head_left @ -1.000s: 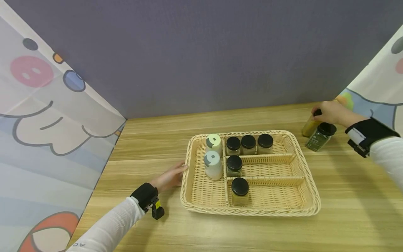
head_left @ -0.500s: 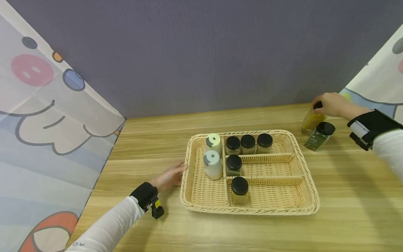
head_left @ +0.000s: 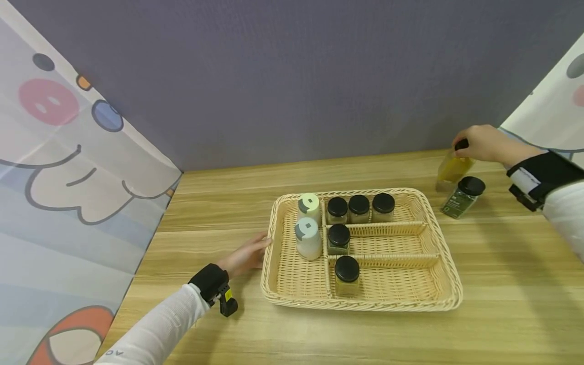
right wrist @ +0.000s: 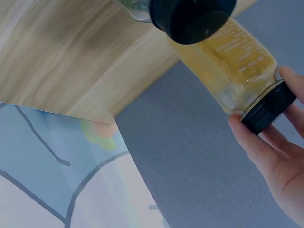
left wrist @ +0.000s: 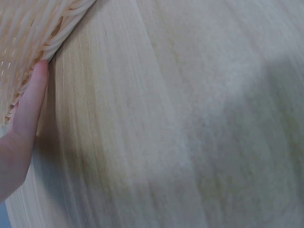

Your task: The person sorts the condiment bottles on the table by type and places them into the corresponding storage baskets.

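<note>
At the back right, my right hand (head_left: 484,144) pinches the black lid of a spice jar (head_left: 450,171) holding yellow powder. In the right wrist view, thumb and fingertips sit around the lid of this clear square jar (right wrist: 237,66). A second black-lidded jar (head_left: 462,198), with a green label, stands just in front of it. My left hand (head_left: 246,257) touches the left end of the wicker basket (head_left: 266,274). In the left wrist view, one straight digit of the left hand (left wrist: 26,111) lies along the woven wall (left wrist: 23,42).
Divided compartments hold several black-lidded jars (head_left: 359,207) and two white-capped containers (head_left: 308,239). The wooden table (head_left: 219,203) ends at a grey wall panel (head_left: 292,86) behind. Cartoon-printed sheets (head_left: 55,203) border both sides.
My right hand has risen slightly toward the back with the yellow-powder jar, drawing away from the green-labelled jar. My left hand and the basket stay where they were.
</note>
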The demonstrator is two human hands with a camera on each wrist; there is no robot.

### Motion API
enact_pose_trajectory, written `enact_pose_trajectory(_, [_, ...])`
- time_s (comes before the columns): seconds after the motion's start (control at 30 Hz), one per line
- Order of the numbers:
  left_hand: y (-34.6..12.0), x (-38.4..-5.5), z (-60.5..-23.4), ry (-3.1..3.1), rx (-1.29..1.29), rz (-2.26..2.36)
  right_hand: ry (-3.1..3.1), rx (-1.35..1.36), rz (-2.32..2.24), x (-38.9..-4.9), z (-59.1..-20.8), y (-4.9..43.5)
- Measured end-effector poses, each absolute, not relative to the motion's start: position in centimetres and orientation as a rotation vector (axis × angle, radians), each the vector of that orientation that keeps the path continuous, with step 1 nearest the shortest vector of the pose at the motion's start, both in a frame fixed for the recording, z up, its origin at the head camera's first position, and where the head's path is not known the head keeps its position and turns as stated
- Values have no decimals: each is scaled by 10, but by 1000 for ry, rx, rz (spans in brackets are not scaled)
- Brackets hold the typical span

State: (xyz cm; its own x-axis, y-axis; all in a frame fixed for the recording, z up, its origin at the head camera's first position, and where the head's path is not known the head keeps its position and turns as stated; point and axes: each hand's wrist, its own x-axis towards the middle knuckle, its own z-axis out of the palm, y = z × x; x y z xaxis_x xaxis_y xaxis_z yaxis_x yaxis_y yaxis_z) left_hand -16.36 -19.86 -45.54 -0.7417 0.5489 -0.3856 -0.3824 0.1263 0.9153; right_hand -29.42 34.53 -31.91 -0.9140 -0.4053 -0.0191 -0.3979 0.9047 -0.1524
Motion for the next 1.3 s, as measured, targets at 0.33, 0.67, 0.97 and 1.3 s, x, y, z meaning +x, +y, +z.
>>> enact_pose_trajectory(0.33, [-199, -163, -455, 1724, 156, 1694, 2990, -645, -200, -295, -303, 335])
enact_pose_trajectory(0.67, [-200, -163, -456, 1724, 153, 1699, 2999, -724, -168, -291, -296, 327])
enact_pose_trajectory(0.97, [-199, -163, -455, 1719, 151, 1696, 2984, -760, -164, -283, -290, 315])
enact_pose_trajectory(1.3, [-199, -163, -455, 1710, 156, 1693, 2986, -799, -200, -270, -282, 301])
